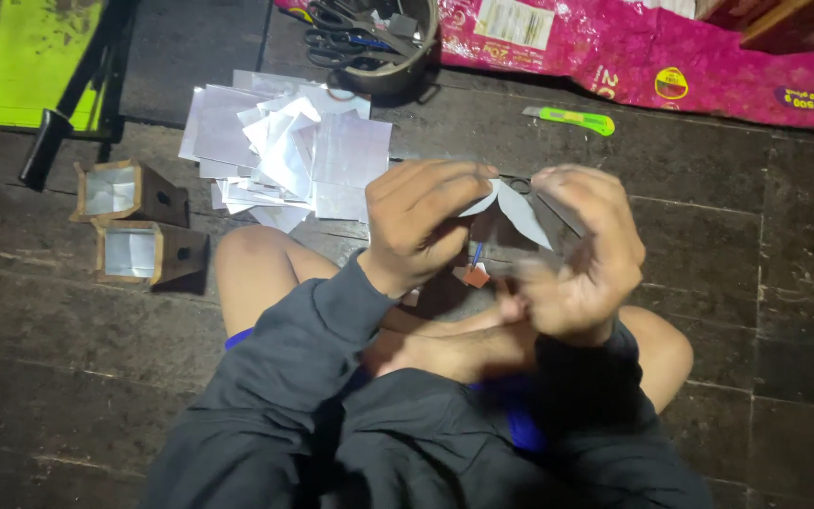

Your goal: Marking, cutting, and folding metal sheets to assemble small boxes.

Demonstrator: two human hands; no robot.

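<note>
Silvery, foil-like sheet [517, 209] is held between both hands above the person's crossed legs, in front of the chest. The piece is a curved, petal-shaped cut; its long axis runs from upper left to lower right, the narrower end pointing down toward the right hand. Its surface is pale, slightly glossy and bent into a shallow curl. Motion blur obscures its exact outline.

The left hand [421, 226] pinches the upper left edge of the sheet with fingers curled. The right hand [581, 259] is clenched around the lower right part, thumb and fingers closed on it.

A small orange-red item [474, 274] lies just below the hands; its nature cannot be determined.

On the dark floor [708, 283] beyond the left hand lies a loose pile of similar silver sheets [284, 151]. Two small wooden boxes [138, 221] with silver lining stand to the left. A metal pot holding scissors [374, 42], a green utility knife [572, 120] and a pink bag [671, 57] lie farther off.
</note>
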